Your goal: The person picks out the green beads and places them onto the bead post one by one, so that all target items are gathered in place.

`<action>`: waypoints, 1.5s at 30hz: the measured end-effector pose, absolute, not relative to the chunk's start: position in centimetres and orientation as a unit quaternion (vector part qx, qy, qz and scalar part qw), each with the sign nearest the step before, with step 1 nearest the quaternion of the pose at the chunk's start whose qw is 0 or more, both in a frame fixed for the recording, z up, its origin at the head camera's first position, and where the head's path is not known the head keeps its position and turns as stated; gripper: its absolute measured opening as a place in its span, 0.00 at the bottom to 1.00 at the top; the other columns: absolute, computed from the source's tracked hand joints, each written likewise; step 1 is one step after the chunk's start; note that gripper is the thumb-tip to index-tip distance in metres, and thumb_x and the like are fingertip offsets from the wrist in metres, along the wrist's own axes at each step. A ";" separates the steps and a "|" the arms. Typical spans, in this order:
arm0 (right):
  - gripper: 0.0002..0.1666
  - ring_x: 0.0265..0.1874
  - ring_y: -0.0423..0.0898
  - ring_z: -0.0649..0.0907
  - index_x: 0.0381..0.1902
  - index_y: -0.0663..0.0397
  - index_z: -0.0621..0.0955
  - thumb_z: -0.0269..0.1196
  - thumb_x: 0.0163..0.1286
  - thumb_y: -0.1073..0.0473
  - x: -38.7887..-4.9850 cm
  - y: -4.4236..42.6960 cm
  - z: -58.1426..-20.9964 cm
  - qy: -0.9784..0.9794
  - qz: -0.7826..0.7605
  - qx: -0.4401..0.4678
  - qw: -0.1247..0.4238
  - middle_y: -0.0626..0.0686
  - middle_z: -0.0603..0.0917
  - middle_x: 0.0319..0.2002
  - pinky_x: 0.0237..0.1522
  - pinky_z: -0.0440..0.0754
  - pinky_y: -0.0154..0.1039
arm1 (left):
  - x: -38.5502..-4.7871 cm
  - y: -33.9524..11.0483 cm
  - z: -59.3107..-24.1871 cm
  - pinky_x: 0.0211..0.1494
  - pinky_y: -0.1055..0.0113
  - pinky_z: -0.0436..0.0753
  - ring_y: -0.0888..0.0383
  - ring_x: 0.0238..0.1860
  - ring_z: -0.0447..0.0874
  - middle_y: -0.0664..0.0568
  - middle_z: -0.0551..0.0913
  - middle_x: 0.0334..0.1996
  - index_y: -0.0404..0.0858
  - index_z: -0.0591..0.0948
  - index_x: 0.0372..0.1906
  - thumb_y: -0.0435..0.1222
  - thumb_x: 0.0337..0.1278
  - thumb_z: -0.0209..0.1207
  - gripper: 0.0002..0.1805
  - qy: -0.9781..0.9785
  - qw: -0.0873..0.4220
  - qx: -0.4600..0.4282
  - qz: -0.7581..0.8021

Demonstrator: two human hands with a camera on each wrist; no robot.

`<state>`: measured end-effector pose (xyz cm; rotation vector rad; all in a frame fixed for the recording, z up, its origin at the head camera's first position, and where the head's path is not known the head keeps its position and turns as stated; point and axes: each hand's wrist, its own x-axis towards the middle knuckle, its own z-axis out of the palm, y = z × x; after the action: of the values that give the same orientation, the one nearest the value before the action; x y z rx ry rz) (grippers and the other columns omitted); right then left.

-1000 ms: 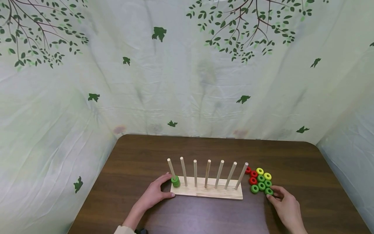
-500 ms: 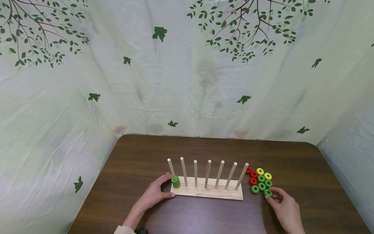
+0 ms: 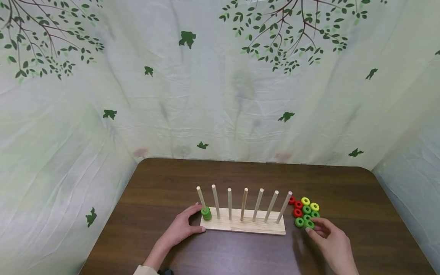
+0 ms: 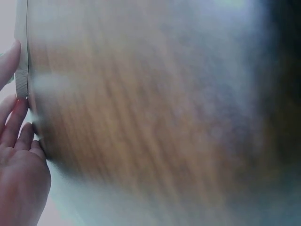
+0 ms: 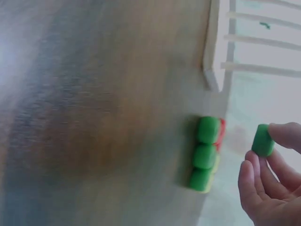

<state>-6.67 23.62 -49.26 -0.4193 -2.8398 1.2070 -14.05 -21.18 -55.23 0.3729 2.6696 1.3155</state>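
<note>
A pale wooden peg board (image 3: pixel 242 225) with a row of upright pegs stands on the table. A few green rings (image 3: pixel 206 214) are stacked on its leftmost peg. My left hand (image 3: pixel 181 226) holds the board's left end, thumb at the front corner and fingers behind. The left wrist view shows those fingers at the board's edge (image 4: pixel 21 87). My right hand (image 3: pixel 334 244) pinches a green ring (image 5: pixel 263 141) between thumb and fingers. In the right wrist view this ring is raised above the table, apart from the green rings (image 5: pixel 204 156) lying there.
Right of the board lie loose rings in a cluster: red rings (image 3: pixel 297 212), yellow rings (image 3: pixel 314 207) and several green ones. The brown table (image 3: pixel 220 173) ends at a pale cloth backdrop (image 3: pixel 220 95) printed with leaves. The other pegs (image 3: pixel 244 204) carry no rings.
The right hand has drawn a green ring leftward from the cluster's near right corner and lifted it off the table. The left hand and the board stay where they were.
</note>
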 end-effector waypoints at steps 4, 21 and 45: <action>0.23 0.39 0.47 0.85 0.53 0.54 0.82 0.72 0.62 0.53 -6.4 22.7 -48.0 -0.917 0.384 -0.111 0.014 0.52 0.87 0.39 0.38 0.80 0.38 | -14.0 -21.2 -55.2 0.69 0.46 0.63 0.49 0.71 0.63 0.44 0.72 0.67 0.46 0.78 0.61 0.41 0.39 0.78 0.37 0.888 0.071 0.125 0.437; 0.20 0.36 0.39 0.84 0.48 0.44 0.85 0.76 0.56 0.54 -6.0 19.1 -44.9 -0.911 0.409 -0.039 0.047 0.43 0.85 0.36 0.34 0.79 0.34 | -13.8 -21.3 -54.9 0.69 0.46 0.63 0.50 0.71 0.62 0.45 0.72 0.67 0.46 0.78 0.61 0.41 0.39 0.78 0.37 0.886 0.075 0.125 0.441; 0.26 0.38 0.32 0.81 0.43 0.34 0.83 0.78 0.49 0.66 -7.6 15.3 -42.5 -0.890 0.409 0.181 0.087 0.29 0.82 0.38 0.41 0.81 0.35 | -14.0 -21.3 -55.3 0.69 0.47 0.63 0.50 0.71 0.62 0.47 0.72 0.67 0.46 0.78 0.62 0.42 0.39 0.78 0.38 0.889 0.074 0.125 0.434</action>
<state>-7.57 15.33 -42.53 0.5401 -2.6522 1.2179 -13.98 -21.33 -55.29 0.3753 2.6687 1.3026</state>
